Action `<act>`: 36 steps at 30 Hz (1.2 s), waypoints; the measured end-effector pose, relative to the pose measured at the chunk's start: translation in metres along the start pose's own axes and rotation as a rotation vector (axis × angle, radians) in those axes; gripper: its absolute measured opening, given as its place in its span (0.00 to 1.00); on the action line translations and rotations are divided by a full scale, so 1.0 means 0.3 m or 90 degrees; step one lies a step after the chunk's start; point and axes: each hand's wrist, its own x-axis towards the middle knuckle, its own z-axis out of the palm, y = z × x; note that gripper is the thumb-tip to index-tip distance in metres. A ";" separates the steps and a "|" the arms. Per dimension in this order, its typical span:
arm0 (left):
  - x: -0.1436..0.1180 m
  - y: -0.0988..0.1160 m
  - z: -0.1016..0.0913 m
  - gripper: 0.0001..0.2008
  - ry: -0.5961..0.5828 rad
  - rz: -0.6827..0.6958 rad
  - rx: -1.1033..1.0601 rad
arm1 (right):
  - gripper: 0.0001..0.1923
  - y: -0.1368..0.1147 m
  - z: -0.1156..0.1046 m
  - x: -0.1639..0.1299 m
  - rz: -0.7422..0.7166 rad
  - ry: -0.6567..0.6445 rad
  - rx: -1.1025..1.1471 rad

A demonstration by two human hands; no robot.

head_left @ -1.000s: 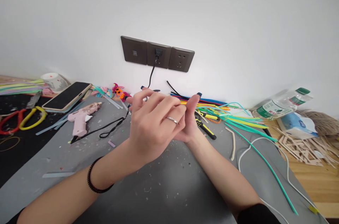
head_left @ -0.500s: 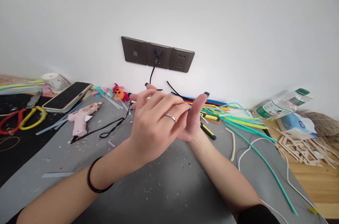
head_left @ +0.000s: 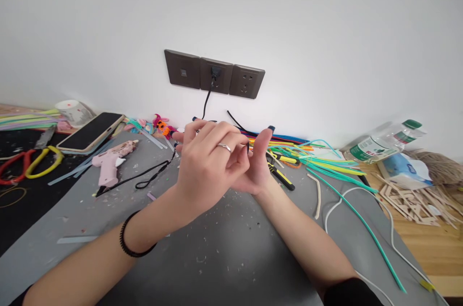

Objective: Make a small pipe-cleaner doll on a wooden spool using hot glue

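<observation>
My left hand (head_left: 208, 171), with a silver ring, lies over the palm of my right hand. Its fingers are curled, thumb and index drawn together near the right thumb; anything between them is hidden. Underneath, my right hand (head_left: 260, 166) is palm up and open, thumb stretched upward and dark-nailed fingertips showing past the left hand. Both hands are raised above the grey mat (head_left: 231, 248). Behind them lie colourful pipe cleaners (head_left: 325, 166) and yellow-black pliers (head_left: 282, 178).
To the left are a pink glue gun (head_left: 110, 164), a phone (head_left: 90, 131), and scissors (head_left: 43, 161) with red and yellow handles. A plastic bottle (head_left: 376, 149), a tissue pack (head_left: 405, 171) and wooden pieces (head_left: 408, 202) sit right. Wall sockets (head_left: 215, 73) are ahead.
Both hands have shifted slightly left. My left index finger has curled in, so its dark nail now shows beside the right thumb. Objects on the table stay put.
</observation>
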 end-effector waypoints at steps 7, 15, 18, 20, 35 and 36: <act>0.028 0.006 -0.012 0.08 0.142 0.007 0.046 | 0.33 -0.027 -0.003 0.021 0.016 0.037 0.057; 0.018 -0.004 -0.002 0.07 0.096 0.015 0.040 | 0.18 -0.006 -0.026 0.019 -0.127 0.246 -0.162; 0.016 -0.007 0.000 0.07 0.085 0.017 0.043 | 0.16 -0.004 -0.025 0.018 -0.177 0.259 -0.224; 0.016 -0.008 0.001 0.07 0.074 0.013 0.048 | 0.15 0.000 -0.024 0.017 -0.204 0.266 -0.250; 0.030 -0.039 0.000 0.09 0.051 -0.021 0.061 | 0.10 -0.017 -0.039 0.011 -0.251 0.283 -0.485; 0.029 -0.035 -0.003 0.09 0.047 -0.017 0.064 | 0.09 -0.019 -0.043 0.011 -0.250 0.282 -0.505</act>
